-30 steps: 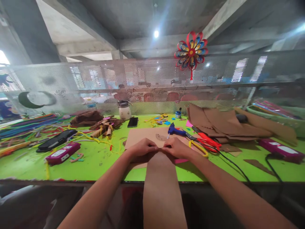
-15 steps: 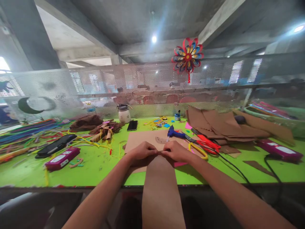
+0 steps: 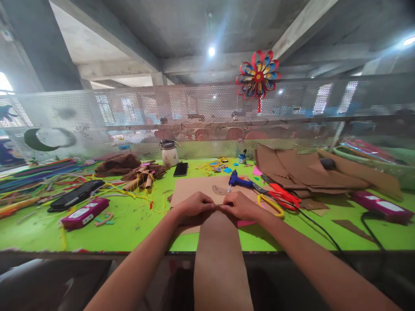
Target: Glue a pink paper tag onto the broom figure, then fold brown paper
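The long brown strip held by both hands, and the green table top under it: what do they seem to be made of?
The long brown strip looks like kraft paper or thin card: matt and flat, it hangs over the table edge, pinched at its top end by the left hand and the right hand. The green table top looks like a smooth coated board or plastic sheet, with a faint sheen; which one cannot be told.

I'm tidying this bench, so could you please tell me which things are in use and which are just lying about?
In use: left hand and right hand gripping the brown paper strip.
Lying about: glue gun, scissors, phone, pink box.
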{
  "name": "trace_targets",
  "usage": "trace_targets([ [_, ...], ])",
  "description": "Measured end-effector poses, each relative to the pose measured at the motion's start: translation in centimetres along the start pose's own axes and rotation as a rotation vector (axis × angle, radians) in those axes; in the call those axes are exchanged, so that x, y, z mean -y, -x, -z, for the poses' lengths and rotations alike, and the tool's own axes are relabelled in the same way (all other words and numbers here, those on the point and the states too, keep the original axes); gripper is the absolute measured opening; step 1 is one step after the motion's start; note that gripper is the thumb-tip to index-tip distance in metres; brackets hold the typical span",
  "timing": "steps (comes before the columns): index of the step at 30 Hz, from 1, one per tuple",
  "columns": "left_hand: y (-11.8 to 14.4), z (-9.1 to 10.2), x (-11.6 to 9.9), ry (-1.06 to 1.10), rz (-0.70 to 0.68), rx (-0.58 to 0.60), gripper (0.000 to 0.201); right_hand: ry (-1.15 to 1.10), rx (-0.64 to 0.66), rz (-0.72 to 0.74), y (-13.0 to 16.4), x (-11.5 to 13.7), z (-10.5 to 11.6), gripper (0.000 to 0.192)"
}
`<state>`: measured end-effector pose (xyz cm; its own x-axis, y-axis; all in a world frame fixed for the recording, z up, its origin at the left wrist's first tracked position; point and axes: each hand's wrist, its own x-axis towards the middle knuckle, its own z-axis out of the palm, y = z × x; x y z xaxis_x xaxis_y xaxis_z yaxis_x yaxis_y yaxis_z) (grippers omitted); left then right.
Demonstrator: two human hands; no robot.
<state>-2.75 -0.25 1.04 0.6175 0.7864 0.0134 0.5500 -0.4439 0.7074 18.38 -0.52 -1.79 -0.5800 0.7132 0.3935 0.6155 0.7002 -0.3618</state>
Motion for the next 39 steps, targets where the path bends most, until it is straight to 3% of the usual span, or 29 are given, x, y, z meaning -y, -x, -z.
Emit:
trace_targets([
  [8,0.0,0.3,-0.1,-0.114,-0.084,0.011,0.041,-0.012,-0.012,-0.001,0.2,0.1,0.0,0.029],
  [30,-1.1,-0.6,1.0,-0.122,-0.097,-0.032,0.039,-0.004,-0.09,0.084,0.8,-0.4,-0.6,0.028],
  [39,-0.6,-0.6,1.0,-0.134,-0.074,-0.054,0.038,-0.01,-0.132,0.046,0.8,-0.3,-1.2,0.025],
])
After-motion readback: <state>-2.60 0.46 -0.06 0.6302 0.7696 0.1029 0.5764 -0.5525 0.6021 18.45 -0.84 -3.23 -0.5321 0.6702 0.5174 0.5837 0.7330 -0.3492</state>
